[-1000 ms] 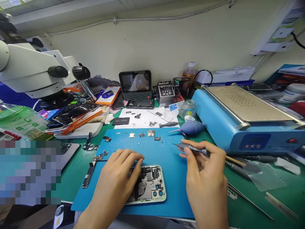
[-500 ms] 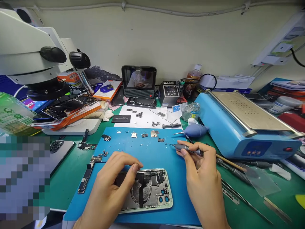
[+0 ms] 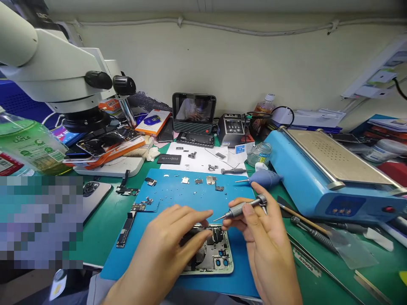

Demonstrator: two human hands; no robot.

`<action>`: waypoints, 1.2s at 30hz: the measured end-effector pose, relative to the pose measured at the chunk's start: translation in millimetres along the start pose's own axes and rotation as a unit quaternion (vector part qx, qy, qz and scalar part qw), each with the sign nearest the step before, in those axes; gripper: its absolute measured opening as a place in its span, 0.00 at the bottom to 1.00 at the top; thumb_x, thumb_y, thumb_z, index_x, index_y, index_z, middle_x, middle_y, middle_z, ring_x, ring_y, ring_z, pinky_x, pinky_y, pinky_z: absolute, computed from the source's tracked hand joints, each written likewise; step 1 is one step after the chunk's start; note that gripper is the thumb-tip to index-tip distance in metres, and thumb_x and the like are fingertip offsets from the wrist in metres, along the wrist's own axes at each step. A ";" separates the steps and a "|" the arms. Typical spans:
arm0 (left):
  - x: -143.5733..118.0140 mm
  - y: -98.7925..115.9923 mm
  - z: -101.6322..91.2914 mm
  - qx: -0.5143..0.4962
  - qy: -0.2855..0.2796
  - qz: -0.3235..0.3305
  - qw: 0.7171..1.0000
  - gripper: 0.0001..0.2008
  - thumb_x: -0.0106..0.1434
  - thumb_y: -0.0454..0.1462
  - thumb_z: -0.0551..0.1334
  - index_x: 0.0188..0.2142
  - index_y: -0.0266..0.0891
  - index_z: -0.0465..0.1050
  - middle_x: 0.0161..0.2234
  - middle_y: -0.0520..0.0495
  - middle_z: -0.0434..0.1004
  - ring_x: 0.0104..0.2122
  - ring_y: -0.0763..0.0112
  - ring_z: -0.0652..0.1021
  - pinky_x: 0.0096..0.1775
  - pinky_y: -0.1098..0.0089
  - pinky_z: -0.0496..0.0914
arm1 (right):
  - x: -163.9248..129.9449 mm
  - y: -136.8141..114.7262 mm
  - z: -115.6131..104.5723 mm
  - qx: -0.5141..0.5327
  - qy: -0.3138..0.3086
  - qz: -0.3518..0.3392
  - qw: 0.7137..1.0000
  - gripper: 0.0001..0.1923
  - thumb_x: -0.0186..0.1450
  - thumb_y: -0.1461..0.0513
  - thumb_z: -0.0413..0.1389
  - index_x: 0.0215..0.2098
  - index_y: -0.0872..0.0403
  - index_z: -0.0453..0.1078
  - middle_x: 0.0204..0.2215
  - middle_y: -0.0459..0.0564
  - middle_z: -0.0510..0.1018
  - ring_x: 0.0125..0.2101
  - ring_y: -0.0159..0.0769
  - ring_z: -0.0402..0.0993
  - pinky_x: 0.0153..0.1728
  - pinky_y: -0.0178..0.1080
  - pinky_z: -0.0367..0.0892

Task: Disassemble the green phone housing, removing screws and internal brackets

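A: There is a pale wall at the back, a green table and a blue mat on it. Where is the phone shell?

B: It lies flat on the near part of the blue mat, with its insides showing and two round camera holes at its right end

A: And the hands?

B: The left hand curves over the phone shell, thumb and fingers apart. I can't tell if it touches. The right hand grips a thin gray screwdriver, and the tip is near the left thumb and finger

A: What is farther out?

B: Small metal bits sit past the hands, and a long circuit board is on the left. A black battery is by the white paper, but its writing is too small to read

A: Any words I can read?

B: Yes! The razor blade by the tweezers says DORCO. The big white microscope has letters that look like SZMCT, and the green bottle has a blurry label
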State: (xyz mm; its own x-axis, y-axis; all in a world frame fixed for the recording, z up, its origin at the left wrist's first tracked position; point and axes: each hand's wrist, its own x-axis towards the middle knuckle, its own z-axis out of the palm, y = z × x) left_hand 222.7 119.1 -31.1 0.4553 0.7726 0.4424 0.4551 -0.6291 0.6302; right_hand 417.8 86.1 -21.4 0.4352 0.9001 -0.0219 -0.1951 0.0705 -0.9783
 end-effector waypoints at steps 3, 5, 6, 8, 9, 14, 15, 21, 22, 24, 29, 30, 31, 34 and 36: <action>10.0 -1.6 4.1 -0.009 -0.018 0.005 1.000 0.08 0.80 0.41 0.62 0.50 0.47 0.81 0.39 0.52 0.87 0.37 0.64 0.83 0.37 0.65 0.75 | -0.7 4.7 3.3 0.007 -0.005 0.004 1.000 0.33 0.72 0.48 0.63 0.70 0.43 0.59 0.43 0.49 0.83 0.32 0.40 0.83 0.38 0.44 0.81; 14.8 -4.4 5.2 -0.001 -0.018 -0.001 1.000 0.08 0.80 0.40 0.62 0.45 0.47 0.81 0.37 0.53 0.86 0.35 0.65 0.83 0.36 0.65 0.74 | -1.0 6.6 2.2 -0.005 0.009 -0.011 1.000 0.32 0.73 0.48 0.63 0.70 0.43 0.58 0.44 0.49 0.83 0.34 0.40 0.83 0.39 0.44 0.82; 16.3 -5.9 5.2 0.006 -0.018 -0.002 1.000 0.09 0.80 0.39 0.61 0.44 0.47 0.81 0.36 0.53 0.86 0.35 0.65 0.83 0.36 0.65 0.73 | -1.0 7.4 1.1 -0.014 0.016 -0.020 1.000 0.32 0.73 0.47 0.63 0.70 0.43 0.58 0.44 0.49 0.83 0.34 0.40 0.84 0.40 0.44 0.82; 18.3 -8.6 4.8 0.023 -0.025 0.000 0.999 0.08 0.80 0.38 0.61 0.45 0.47 0.81 0.37 0.53 0.86 0.35 0.65 0.83 0.37 0.65 0.74 | -1.0 9.0 -1.1 -0.034 0.029 -0.035 0.998 0.33 0.72 0.46 0.63 0.69 0.43 0.59 0.44 0.50 0.84 0.33 0.39 0.84 0.40 0.44 0.83; 19.0 -9.5 4.6 0.031 -0.030 -0.001 0.999 0.07 0.79 0.38 0.62 0.47 0.47 0.81 0.38 0.53 0.87 0.36 0.64 0.84 0.37 0.64 0.74 | -1.0 10.0 -1.9 -0.041 0.034 -0.043 0.998 0.32 0.72 0.46 0.63 0.69 0.44 0.59 0.43 0.50 0.84 0.32 0.39 0.84 0.39 0.44 0.83; 21.4 -10.2 7.2 0.048 -0.056 -0.013 0.997 0.06 0.75 0.36 0.68 0.50 0.47 0.79 0.40 0.54 0.87 0.37 0.63 0.83 0.40 0.63 0.73 | -2.1 14.8 0.1 -0.060 0.039 -0.058 0.996 0.30 0.73 0.47 0.62 0.68 0.42 0.61 0.44 0.49 0.84 0.34 0.38 0.86 0.41 0.43 0.85; 21.8 -10.2 8.1 0.051 -0.061 -0.015 0.997 0.04 0.74 0.35 0.68 0.47 0.47 0.79 0.39 0.55 0.87 0.37 0.63 0.82 0.39 0.63 0.73 | -2.5 15.2 1.1 -0.063 0.034 -0.055 0.996 0.29 0.73 0.47 0.62 0.68 0.42 0.61 0.44 0.49 0.84 0.34 0.38 0.86 0.42 0.44 0.85; 21.3 -14.6 11.9 0.080 -0.080 -0.034 0.993 0.06 0.76 0.33 0.65 0.45 0.45 0.81 0.40 0.53 0.85 0.38 0.61 0.79 0.40 0.61 0.72 | -2.9 16.6 2.6 -0.090 0.043 -0.074 0.992 0.26 0.74 0.48 0.61 0.65 0.43 0.63 0.44 0.49 0.84 0.35 0.39 0.87 0.42 0.45 0.86; 20.7 -16.0 12.3 0.084 -0.086 -0.035 0.992 0.07 0.76 0.32 0.65 0.46 0.46 0.82 0.41 0.53 0.85 0.39 0.61 0.79 0.41 0.61 0.72 | -2.4 17.5 2.1 -0.098 0.052 -0.082 0.991 0.25 0.74 0.49 0.61 0.65 0.43 0.63 0.44 0.49 0.84 0.35 0.39 0.87 0.42 0.44 0.86; 19.2 -18.5 13.1 0.089 -0.095 -0.035 0.991 0.10 0.77 0.32 0.63 0.50 0.46 0.83 0.43 0.51 0.84 0.40 0.61 0.79 0.42 0.61 0.72 | -1.2 19.7 1.0 -0.116 0.062 -0.090 0.987 0.24 0.74 0.49 0.61 0.64 0.43 0.64 0.44 0.49 0.84 0.36 0.40 0.87 0.42 0.45 0.86; 17.3 -21.7 12.9 0.105 -0.093 -0.035 0.990 0.13 0.78 0.31 0.60 0.53 0.45 0.82 0.43 0.49 0.82 0.41 0.60 0.78 0.43 0.60 0.73 | -0.5 24.8 -0.5 -0.171 0.053 -0.078 0.981 0.24 0.75 0.49 0.60 0.65 0.42 0.64 0.45 0.50 0.84 0.36 0.43 0.86 0.41 0.47 0.85; 17.4 -22.1 12.3 0.110 -0.091 -0.037 0.989 0.12 0.78 0.31 0.60 0.51 0.44 0.82 0.43 0.49 0.82 0.41 0.59 0.78 0.43 0.59 0.73 | -0.7 25.1 -0.5 -0.176 0.050 -0.077 0.980 0.24 0.75 0.48 0.59 0.65 0.42 0.63 0.45 0.50 0.84 0.36 0.43 0.86 0.40 0.47 0.85; 17.5 -22.4 11.6 0.115 -0.088 -0.039 0.989 0.11 0.78 0.31 0.61 0.50 0.44 0.82 0.43 0.49 0.82 0.41 0.59 0.78 0.44 0.59 0.73 | -1.0 25.1 -0.3 -0.178 0.047 -0.075 0.980 0.24 0.75 0.48 0.59 0.65 0.42 0.63 0.45 0.50 0.84 0.37 0.43 0.86 0.41 0.47 0.85; 17.2 -23.1 9.3 0.126 -0.077 -0.049 0.988 0.06 0.76 0.32 0.64 0.45 0.43 0.81 0.42 0.49 0.82 0.42 0.58 0.78 0.44 0.58 0.72 | -2.4 24.0 0.8 -0.177 0.040 -0.061 0.981 0.23 0.75 0.48 0.59 0.65 0.41 0.63 0.45 0.50 0.84 0.38 0.43 0.87 0.42 0.47 0.85; 15.9 -23.4 7.6 0.122 -0.070 -0.058 0.988 0.06 0.76 0.32 0.64 0.44 0.43 0.80 0.43 0.50 0.81 0.42 0.58 0.79 0.44 0.58 0.72 | -3.7 23.0 1.6 -0.171 0.040 -0.051 0.983 0.23 0.75 0.48 0.59 0.65 0.40 0.63 0.46 0.49 0.84 0.40 0.43 0.87 0.43 0.48 0.85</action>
State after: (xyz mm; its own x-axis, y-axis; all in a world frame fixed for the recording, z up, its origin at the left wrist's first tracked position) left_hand 225.1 145.4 -43.7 0.4832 0.8319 0.2729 0.6737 -0.5524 0.4909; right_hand 410.3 85.0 -43.4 0.5077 0.8582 0.0762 0.1532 -0.0029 -0.9882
